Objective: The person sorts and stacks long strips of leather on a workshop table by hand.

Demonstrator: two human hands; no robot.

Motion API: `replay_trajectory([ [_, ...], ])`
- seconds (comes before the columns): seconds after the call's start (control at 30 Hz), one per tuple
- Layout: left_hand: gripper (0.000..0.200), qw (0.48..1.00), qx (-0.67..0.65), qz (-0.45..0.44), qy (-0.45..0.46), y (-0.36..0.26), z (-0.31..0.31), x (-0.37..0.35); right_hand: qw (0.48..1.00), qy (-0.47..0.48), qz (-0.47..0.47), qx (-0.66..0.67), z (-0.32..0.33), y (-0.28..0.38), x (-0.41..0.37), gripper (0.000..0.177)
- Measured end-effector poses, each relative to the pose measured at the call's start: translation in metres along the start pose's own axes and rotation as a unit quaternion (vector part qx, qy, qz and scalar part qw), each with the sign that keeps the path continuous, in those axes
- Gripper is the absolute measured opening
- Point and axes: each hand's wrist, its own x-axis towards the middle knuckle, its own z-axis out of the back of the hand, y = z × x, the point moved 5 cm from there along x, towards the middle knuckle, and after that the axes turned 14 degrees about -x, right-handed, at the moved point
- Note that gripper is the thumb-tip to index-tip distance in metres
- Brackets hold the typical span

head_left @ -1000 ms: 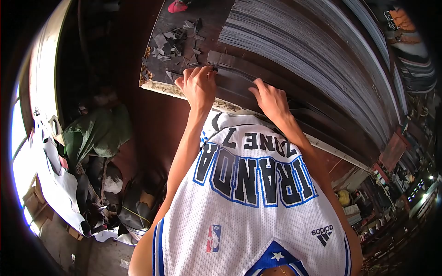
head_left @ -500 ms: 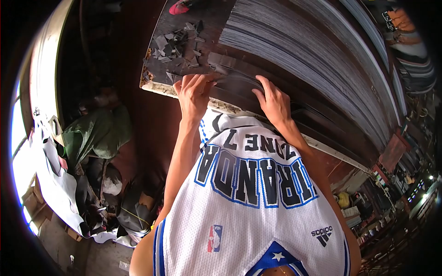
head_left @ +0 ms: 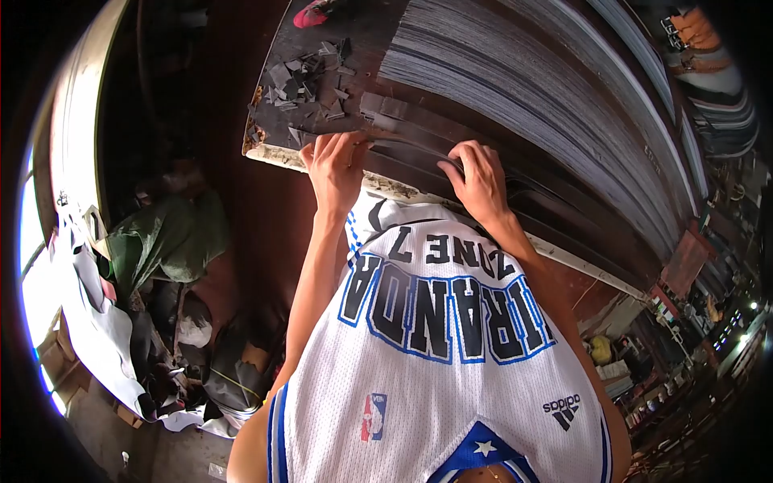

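Note:
At the near edge of a dark table point(head_left: 278, 119), my left hand point(head_left: 334, 165) is closed on the left end of a thin dark strip point(head_left: 411, 146). The strip's material cannot be made out, and its end is hidden under my fingers. To the right, my right hand point(head_left: 481, 183) is bent over the same strip, thumb and forefinger drawn in around it. More dark strips lie flat beneath and beyond both hands. Behind them spreads a wide bundle of long grey strips point(head_left: 467, 52).
Dark offcuts point(head_left: 298, 80) are heaped at the table's left side, with a pink and dark item point(head_left: 312, 14) beyond. The table's pale edge point(head_left: 386, 185) is worn. Green cloth point(head_left: 169, 237) and bags lie at lower left. Hanging straps point(head_left: 696, 32) show at upper right.
My right hand's thumb and forefinger have drawn closer together around the strip, and that hand has shifted slightly toward me. My left hand stays almost in place at the strip's end.

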Motion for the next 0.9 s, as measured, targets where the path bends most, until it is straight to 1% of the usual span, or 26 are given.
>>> replay_trajectory([
  [0.07, 0.011, 1.0, 0.001, 0.014, -0.002, 0.003, -0.008, 0.005, 0.998, 0.041, -0.038, 0.026, -0.01, -0.004, -0.008, 0.024],
  [0.17, 0.01, 0.998, 0.009, 0.057, 0.0, 0.004, -0.017, 0.013, 0.998, 0.041, -0.051, 0.027, -0.011, -0.005, -0.009, 0.025],
  [0.2, 0.01, 0.998, 0.01, 0.057, -0.001, 0.004, -0.019, 0.013, 0.998, 0.041, -0.05, 0.029, -0.011, -0.005, -0.009, 0.025],
  [0.27, 0.012, 0.996, 0.032, 0.083, 0.012, 0.009, -0.026, 0.014, 0.998, 0.039, -0.039, 0.009, -0.011, -0.004, -0.007, 0.026],
  [0.3, 0.016, 0.996, 0.029, 0.087, 0.004, 0.012, -0.027, 0.014, 0.998, 0.038, -0.041, 0.009, -0.011, -0.005, -0.006, 0.026],
  [0.43, 0.013, 0.997, 0.034, 0.072, -0.02, 0.015, -0.032, 0.014, 0.998, 0.049, -0.044, 0.005, -0.013, -0.006, -0.004, 0.026],
  [0.5, 0.021, 0.993, 0.055, 0.1, -0.005, 0.014, -0.031, 0.015, 0.997, 0.054, -0.046, 0.003, -0.015, -0.007, -0.004, 0.026],
  [0.53, 0.021, 0.993, 0.055, 0.1, -0.004, 0.013, -0.031, 0.015, 0.997, 0.059, -0.049, 0.001, -0.016, -0.007, -0.003, 0.026],
  [0.63, 0.019, 0.993, 0.061, 0.103, -0.007, 0.015, -0.032, 0.015, 0.997, 0.062, -0.052, -0.001, -0.018, -0.006, -0.001, 0.026],
  [0.7, 0.015, 0.995, 0.053, 0.084, -0.024, 0.017, -0.033, 0.015, 0.997, 0.061, -0.051, -0.002, -0.017, -0.006, -0.001, 0.026],
  [0.8, 0.013, 0.996, 0.049, 0.069, -0.036, 0.017, -0.034, 0.013, 0.997, 0.066, -0.05, -0.004, -0.019, -0.008, -0.004, 0.026],
  [0.9, 0.014, 0.995, 0.05, 0.074, -0.044, 0.016, -0.035, 0.012, 0.997, 0.057, -0.044, -0.001, -0.016, -0.005, -0.003, 0.028],
])
